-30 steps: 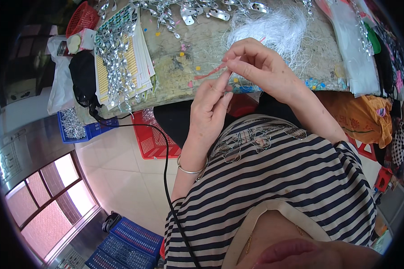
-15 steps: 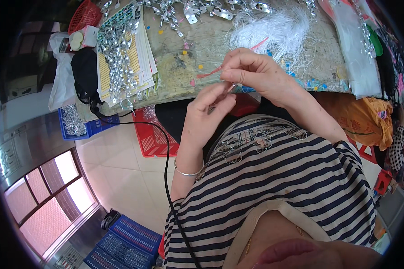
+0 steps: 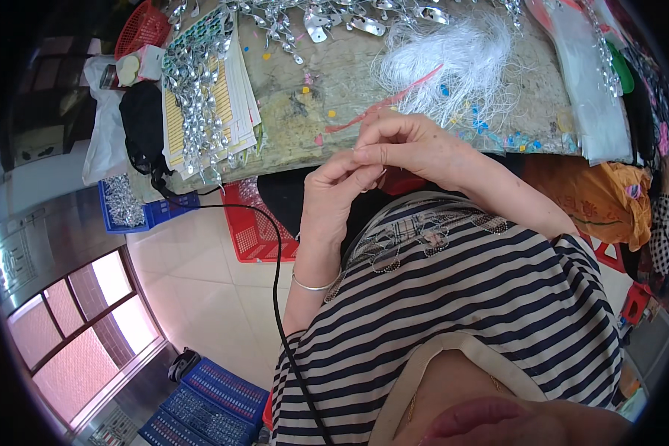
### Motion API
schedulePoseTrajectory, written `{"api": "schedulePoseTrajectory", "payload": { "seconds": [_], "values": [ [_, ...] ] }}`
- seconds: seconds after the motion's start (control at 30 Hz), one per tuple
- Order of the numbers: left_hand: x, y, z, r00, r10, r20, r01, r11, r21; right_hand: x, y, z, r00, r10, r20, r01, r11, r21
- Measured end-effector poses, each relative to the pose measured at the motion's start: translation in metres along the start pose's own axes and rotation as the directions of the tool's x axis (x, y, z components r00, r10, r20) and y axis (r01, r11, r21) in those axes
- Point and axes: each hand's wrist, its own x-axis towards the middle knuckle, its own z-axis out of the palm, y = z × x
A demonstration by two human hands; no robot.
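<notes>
My left hand [image 3: 331, 195] and my right hand [image 3: 421, 151] meet just off the table's near edge, their fingertips pinched together. What they hold is mostly hidden; a tiny shiny bit [image 3: 383, 172] peeks out by the left fingertips. A thin red strip [image 3: 394, 98] lies on the table beyond the right hand. Past it spreads a loose heap of fine white thread [image 3: 453, 63]. Shiny silver metal pieces [image 3: 346, 21] line the far side, and strings of twisted silver pieces [image 3: 199, 104] hang over papers on the left.
The worn tabletop [image 3: 290, 141] carries small coloured flecks. A black pouch [image 3: 140, 123] and a red basket [image 3: 143, 28] are at the left, clear plastic sleeves [image 3: 583, 89] at the right. Below are a blue bin [image 3: 152, 212], a red crate [image 3: 253, 234] and a black cable [image 3: 277, 260].
Both hands have drawn closer, their fingertips now touching. The right hand has shifted slightly left and toward me, uncovering more of the red strip. The small shiny piece between them is now mostly hidden.
</notes>
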Motion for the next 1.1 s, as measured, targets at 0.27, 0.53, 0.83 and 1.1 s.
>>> {"api": "schedulePoseTrajectory", "payload": {
  "seconds": [0.27,0.53,0.83,1.1],
  "values": [
    [-0.02,-0.005,-0.024,0.992,0.044,-0.119,-0.024,0.986,0.162,-0.016,-0.009,-0.008,0.995,-0.094,0.017,0.086,0.806,-0.585],
    [-0.039,-0.029,-0.062,0.951,0.045,-0.306,-0.006,0.992,0.125,-0.048,-0.025,-0.068,0.941,-0.29,-0.173,0.06,0.648,-0.759],
    [-0.013,-0.022,-0.036,0.957,0.143,-0.253,-0.065,0.953,0.296,-0.033,-0.024,-0.037,0.896,-0.419,-0.146,0.224,0.711,-0.667],
    [0.009,0.015,0.011,0.99,0.09,-0.105,-0.091,0.996,-0.005,-0.009,-0.022,-0.007,0.875,-0.483,0.038,0.35,0.576,-0.739]
  ]
}}
